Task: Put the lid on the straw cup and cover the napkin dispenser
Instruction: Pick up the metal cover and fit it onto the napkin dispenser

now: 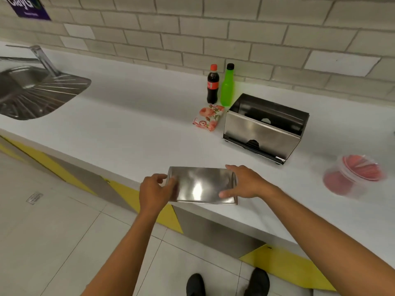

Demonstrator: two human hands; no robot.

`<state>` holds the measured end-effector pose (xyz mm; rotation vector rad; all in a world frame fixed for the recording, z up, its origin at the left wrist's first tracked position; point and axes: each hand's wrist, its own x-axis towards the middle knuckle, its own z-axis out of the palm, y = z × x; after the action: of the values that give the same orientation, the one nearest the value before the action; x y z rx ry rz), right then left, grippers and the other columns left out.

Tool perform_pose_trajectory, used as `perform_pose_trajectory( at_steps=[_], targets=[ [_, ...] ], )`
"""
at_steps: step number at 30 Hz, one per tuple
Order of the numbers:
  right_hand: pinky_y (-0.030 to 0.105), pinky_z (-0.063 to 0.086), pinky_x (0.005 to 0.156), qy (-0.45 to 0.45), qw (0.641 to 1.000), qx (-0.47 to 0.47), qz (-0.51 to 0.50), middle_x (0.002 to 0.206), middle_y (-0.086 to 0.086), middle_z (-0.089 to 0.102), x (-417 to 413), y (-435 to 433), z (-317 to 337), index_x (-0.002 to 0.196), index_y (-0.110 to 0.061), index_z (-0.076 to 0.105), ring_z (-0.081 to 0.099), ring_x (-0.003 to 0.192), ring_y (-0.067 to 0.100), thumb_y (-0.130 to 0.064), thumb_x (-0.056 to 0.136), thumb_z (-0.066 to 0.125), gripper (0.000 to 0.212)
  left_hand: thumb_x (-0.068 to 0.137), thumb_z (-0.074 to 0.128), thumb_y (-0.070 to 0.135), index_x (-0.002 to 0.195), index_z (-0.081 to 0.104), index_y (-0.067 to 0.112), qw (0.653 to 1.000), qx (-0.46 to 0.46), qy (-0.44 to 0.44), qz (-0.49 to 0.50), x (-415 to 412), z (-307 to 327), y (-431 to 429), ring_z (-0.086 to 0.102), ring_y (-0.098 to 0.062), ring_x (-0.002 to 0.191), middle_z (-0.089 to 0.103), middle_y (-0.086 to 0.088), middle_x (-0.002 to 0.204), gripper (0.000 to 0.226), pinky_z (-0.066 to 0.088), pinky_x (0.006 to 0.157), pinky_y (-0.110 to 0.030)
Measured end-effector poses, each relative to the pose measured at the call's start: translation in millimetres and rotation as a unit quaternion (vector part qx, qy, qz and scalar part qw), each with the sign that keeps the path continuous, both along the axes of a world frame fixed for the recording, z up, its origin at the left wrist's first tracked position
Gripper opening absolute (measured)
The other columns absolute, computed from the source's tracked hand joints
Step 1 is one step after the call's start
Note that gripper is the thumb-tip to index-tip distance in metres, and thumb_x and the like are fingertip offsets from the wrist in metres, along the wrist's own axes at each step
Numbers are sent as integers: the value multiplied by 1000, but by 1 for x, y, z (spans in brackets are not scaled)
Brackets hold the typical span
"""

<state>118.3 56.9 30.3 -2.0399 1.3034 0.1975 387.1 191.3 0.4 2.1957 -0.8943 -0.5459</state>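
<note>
Both my arms reach forward, bare forearms. My left hand [155, 190] curls, fingers pinched at left edge of what I hold; my right hand [243, 182] spreads wide, thumb low, fingers up top at right edge

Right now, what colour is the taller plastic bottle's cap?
Black, on the green plastic bottle; head view.

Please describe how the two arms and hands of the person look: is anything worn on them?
Both forearms are bare right to the bottom edge of the picture; no sleeves show. The left hand and the right hand wear no gloves. No watch, bracelet or ring is visible on either.
</note>
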Motion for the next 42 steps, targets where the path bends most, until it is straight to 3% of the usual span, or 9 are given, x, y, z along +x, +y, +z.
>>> perform_pose_trajectory(
  at_steps=[4,8,18,24,27,30,33,36,42],
  targets=[
    [43,47,101,24,999,-32,-27,139,5,51,12,10,-6,150,-25,42,49,129,29,-70,66,84,104,85,80,54,123,73,13,998,1,57,13,4,-8,5,66,-20,103,72,-7,116,56,54,85,-34],
    [36,45,79,32,998,-47,-24,114,-1,54,17,15,-9,110,-30,51,54,110,26,-65,62,87,69,84,84,48,122,72,14,992,-5,117,45,3,-10,4,63,-20,103,69,-8,121,53,53,87,-36],
    [41,49,95,34,998,-39,-41,127,-1,52,14,19,-7,142,-27,48,50,124,27,-56,63,91,94,82,86,48,139,58,17,969,-29,226,94,-9,-2,-15,65,-29,114,64,-8,129,71,58,97,-49],
    [39,45,108,-10,993,-5,-114,151,7,46,4,17,-8,161,-19,26,49,136,29,-48,69,93,118,88,85,20,129,71,18,914,-67,395,57,-1,16,-18,76,-17,91,80,-2,105,45,61,79,-35],
    [38,46,109,-79,978,42,-189,153,9,52,-6,17,-7,160,-15,31,54,135,28,-52,81,84,102,88,85,16,130,70,21,906,-80,413,32,-3,34,-21,77,-23,99,81,-4,104,45,58,97,-44],
    [39,48,108,-123,960,79,-238,150,8,55,-15,20,-6,152,-9,46,59,127,25,-55,93,70,80,87,85,13,124,69,26,901,-118,417,-2,-8,55,-28,78,-15,89,83,3,88,41,56,80,-33],
    [36,60,92,-176,940,122,-266,130,13,66,-25,22,1,130,-6,65,67,96,19,-47,98,67,52,87,84,12,125,67,25,900,-150,407,-50,-14,76,-33,73,-12,93,81,9,83,44,51,84,-31],
    [29,63,82,-243,913,144,-294,120,13,71,-35,25,18,120,-9,71,66,90,17,-40,100,67,37,87,83,10,119,67,26,896,-168,400,-95,-15,95,-41,77,-8,83,81,12,84,39,51,78,-28],
    [35,63,84,-283,913,40,-289,87,-1,79,-63,19,76,106,-13,75,71,79,14,-29,93,78,21,91,80,14,120,78,24,903,-199,342,-167,-10,128,-69,77,-16,87,81,-2,99,31,54,78,-33]
  ],
)
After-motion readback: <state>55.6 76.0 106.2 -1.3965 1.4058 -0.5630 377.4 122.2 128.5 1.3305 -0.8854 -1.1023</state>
